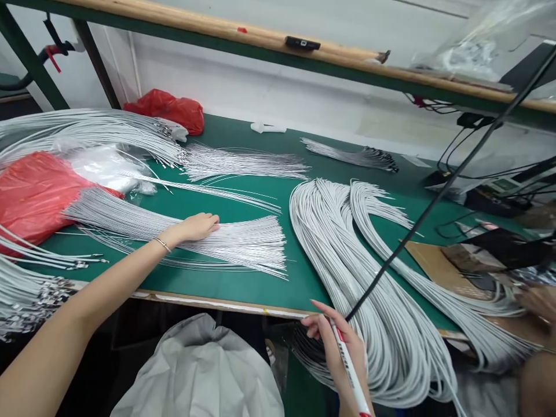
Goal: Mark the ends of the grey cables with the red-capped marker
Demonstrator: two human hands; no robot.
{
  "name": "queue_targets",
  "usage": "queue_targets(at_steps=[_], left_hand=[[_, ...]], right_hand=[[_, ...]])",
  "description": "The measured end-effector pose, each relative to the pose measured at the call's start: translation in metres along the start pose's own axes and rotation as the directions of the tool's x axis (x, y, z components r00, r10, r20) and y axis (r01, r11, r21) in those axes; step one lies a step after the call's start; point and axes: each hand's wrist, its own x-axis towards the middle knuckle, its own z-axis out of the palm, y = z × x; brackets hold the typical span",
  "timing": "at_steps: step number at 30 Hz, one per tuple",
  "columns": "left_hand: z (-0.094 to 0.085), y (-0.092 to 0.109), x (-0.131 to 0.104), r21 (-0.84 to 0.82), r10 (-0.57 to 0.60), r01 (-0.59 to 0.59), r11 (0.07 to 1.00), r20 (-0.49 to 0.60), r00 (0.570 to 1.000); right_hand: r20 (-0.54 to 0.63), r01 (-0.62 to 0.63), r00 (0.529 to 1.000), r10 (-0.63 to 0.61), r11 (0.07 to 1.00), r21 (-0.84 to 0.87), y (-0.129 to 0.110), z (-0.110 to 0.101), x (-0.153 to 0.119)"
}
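Observation:
My left hand (197,227) lies palm down on a wide fan of thin grey-white wires (247,237), its fingers resting flat across them. The fan's left end runs up to a red plastic bag (37,194). At the table's front edge my right hand (339,350) grips a white marker pen (348,368) with red print. Just beside that hand, a thick bundle of white cables (334,243) bends down over the edge. A few loose wires (217,194) lie behind the fan.
More white cables with metal ends (39,298) hang at the left. Another red bag (169,110) and a short wire bundle (351,153) lie at the back. A black rod (438,197) slants across the right side. Another person's hand (536,304) shows at the far right.

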Motion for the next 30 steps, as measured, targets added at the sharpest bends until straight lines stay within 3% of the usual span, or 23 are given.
queue_targets(at_steps=[6,10,15,20,24,30], left_hand=[[0.0,0.0,-0.009,-0.002,0.049,-0.049,0.999,0.05,0.998],[-0.004,0.003,-0.012,0.046,0.036,-0.036,0.998,-0.002,0.999],[0.005,0.048,-0.032,0.153,-0.007,0.032,0.988,-0.159,0.987],[0.03,0.098,-0.056,0.326,0.209,-0.16,0.932,-0.121,0.97],[0.041,0.099,-0.06,0.367,0.292,-0.238,0.899,-0.1,0.951],[0.039,0.098,-0.06,0.255,0.283,-0.262,0.931,-0.051,0.958]], right_hand=[[0.023,0.071,0.997,-0.07,0.996,-0.049,0.007,0.007,0.007],[0.047,0.137,0.99,-0.132,0.982,-0.128,0.01,0.013,0.012],[0.096,0.21,0.976,-0.195,0.96,-0.186,0.015,0.004,0.016],[0.07,0.187,0.982,-0.178,0.97,-0.157,0.02,-0.004,0.015],[0.005,0.16,0.987,-0.161,0.98,-0.12,0.02,0.002,0.014],[0.057,0.239,0.971,-0.232,0.957,-0.167,0.021,0.004,0.019]])
